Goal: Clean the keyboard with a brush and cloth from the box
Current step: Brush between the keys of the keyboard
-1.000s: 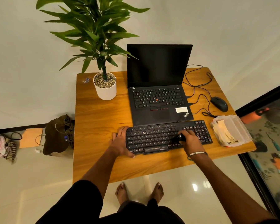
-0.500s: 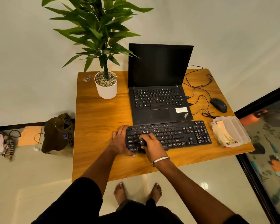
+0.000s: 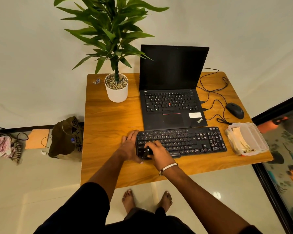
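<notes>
Keyboard: I see the black keyboard [image 3: 181,142] lying flat on the wooden desk [image 3: 108,119], just in front of the open laptop [image 3: 172,98], its long edge running along the laptop's front.
Right hand: my right hand [image 3: 157,153] sits over the keyboard's left end, fingers curled round a small dark brush [image 3: 146,152] whose head rests on the keys there. A bracelet [image 3: 168,167] circles that wrist.
Left hand: my left hand [image 3: 129,146] lies flat against the keyboard's left edge, fingers straight and relaxed, grasping nothing, thumb along the near corner.
Box: a clear plastic box [image 3: 247,138] stands just off the keyboard's right end, touching or not I cannot tell.
Cloth: a pale cloth [image 3: 238,141] lies folded inside that box.
Mouse: a black mouse [image 3: 235,110] sits beyond the keyboard's right end, beside the laptop, its cable looping behind.
Plant: a potted plant [image 3: 116,88] stands well beyond the keyboard's left end.
</notes>
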